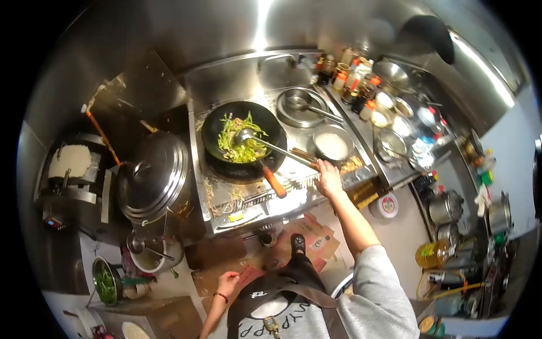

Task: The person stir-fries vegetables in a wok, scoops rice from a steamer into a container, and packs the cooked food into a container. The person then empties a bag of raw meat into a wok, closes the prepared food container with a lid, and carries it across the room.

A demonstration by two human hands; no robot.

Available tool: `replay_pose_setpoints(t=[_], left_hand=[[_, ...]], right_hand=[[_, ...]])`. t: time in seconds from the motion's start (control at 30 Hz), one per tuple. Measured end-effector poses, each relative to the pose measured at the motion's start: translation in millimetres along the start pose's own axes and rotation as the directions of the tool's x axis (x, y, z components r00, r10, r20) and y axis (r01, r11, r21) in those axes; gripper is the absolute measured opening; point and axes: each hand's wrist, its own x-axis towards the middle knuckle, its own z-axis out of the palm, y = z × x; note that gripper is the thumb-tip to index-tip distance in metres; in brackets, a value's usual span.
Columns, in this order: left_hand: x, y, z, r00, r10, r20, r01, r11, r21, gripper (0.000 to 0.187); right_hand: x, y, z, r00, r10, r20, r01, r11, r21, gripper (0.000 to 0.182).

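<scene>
My right hand is closed round the handle end of a long steel ladle. The ladle's bowl rests among sliced green vegetables and pinkish pieces in a black wok. The wok sits on the stove, its wooden handle pointing towards me, untouched. Low beside my apron hangs my left hand, fingers drawn together at a pinkish-red patch; I cannot tell whether it holds anything.
Right of the wok stand a pot of whitish liquid and a small steel pan. Sauce bottles and seasoning bowls crowd the right counter. A large lidded pot is at left. Cardboard covers part of the floor.
</scene>
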Motion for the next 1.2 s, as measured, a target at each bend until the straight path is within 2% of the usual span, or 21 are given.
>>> replay_pose_setpoints(t=[0.07,0.13,0.17,0.2,0.27,0.33,0.4,0.47,0.5,0.53,0.57,0.6,0.63,0.67,0.73,0.83,0.9,1.03,1.07,1.13,1.2], left_hand=[[6,23,22,0.998,-0.022,-0.066,0.017,0.996,-0.084,0.013],[21,52,48,0.954,-0.270,-0.128,0.243,0.950,-0.195,0.013],[30,72,59,0.963,-0.236,-0.133,0.196,0.946,-0.259,0.012],[44,71,74,0.987,-0.125,-0.102,0.093,0.957,-0.274,0.013],[83,77,107,1.000,-0.010,-0.023,0.000,0.924,-0.381,0.018],[110,158,121,0.984,-0.103,0.148,0.180,0.600,-0.779,0.032],[138,224,135,0.969,-0.071,0.239,0.249,0.222,-0.943,0.042],[168,213,154,0.965,0.257,0.050,-0.134,0.647,-0.750,0.040],[191,207,155,0.952,0.249,0.177,0.156,0.101,-0.983,0.038],[206,200,154,0.905,0.324,0.275,0.407,-0.475,-0.780,0.036],[195,202,152,0.947,0.280,0.160,0.187,-0.075,-0.979,0.033],[185,202,150,0.972,0.231,0.042,-0.046,0.362,-0.931,0.031],[186,204,141,0.952,0.257,0.169,0.183,-0.030,-0.983,0.030],[184,221,134,0.969,0.148,0.200,0.208,-0.040,-0.977,0.027],[181,255,119,0.965,-0.075,0.253,0.247,-0.076,-0.966,0.023],[205,256,104,0.973,0.050,0.226,0.228,-0.044,-0.973,0.016],[202,240,107,0.996,-0.088,0.026,0.053,0.324,-0.945,0.009],[129,272,74,0.986,-0.029,0.165,0.168,0.153,-0.974,0.008],[120,275,70,0.996,-0.066,0.062,0.082,0.352,-0.932,0.007],[122,280,65,0.998,-0.012,0.066,0.065,0.404,-0.913,0.007],[142,278,61,0.995,-0.070,0.069,0.093,0.439,-0.893,0.008]], right_hand=[[26,7,21,0.940,0.030,0.341,-0.012,0.999,-0.053,0.043],[39,17,24,0.803,-0.136,0.580,0.041,0.984,0.174,0.027],[33,33,29,0.877,-0.255,0.406,0.133,0.943,0.305,0.028],[34,25,-20,0.875,-0.143,0.462,-0.015,0.947,0.321,0.031],[39,49,-81,0.843,-0.298,0.448,0.159,0.933,0.322,0.039],[49,76,-100,0.801,-0.376,0.465,0.124,0.865,0.486,0.031],[59,79,-83,0.777,-0.309,0.549,0.108,0.924,0.368,0.028],[84,83,-29,0.841,-0.334,0.427,0.156,0.904,0.398,0.027],[101,74,-20,0.862,-0.295,0.412,0.133,0.916,0.378,0.023],[111,70,-20,0.861,-0.309,0.403,0.145,0.910,0.389,0.023],[117,64,-28,0.872,-0.325,0.366,0.095,0.846,0.525,0.020],[115,61,-34,0.883,-0.323,0.340,0.034,0.768,0.640,0.017],[113,58,-11,0.922,-0.290,0.256,0.048,0.742,0.668,0.015],[110,55,12,0.952,-0.254,0.169,0.068,0.717,0.693,0.013],[94,27,34,0.929,-0.198,0.312,-0.094,0.691,0.717,0.012],[74,12,34,0.874,-0.361,0.325,0.110,0.799,0.592,0.021],[50,34,-12,0.842,-0.388,0.374,0.235,0.889,0.393,0.033],[32,119,-99,0.836,-0.258,0.484,0.167,0.960,0.224,0.036],[45,115,-111,0.838,-0.269,0.475,0.189,0.959,0.212,0.034],[68,103,-128,0.836,-0.359,0.415,0.327,0.933,0.148,0.029],[99,89,-99,0.822,-0.250,0.512,0.240,0.967,0.086,0.024]])
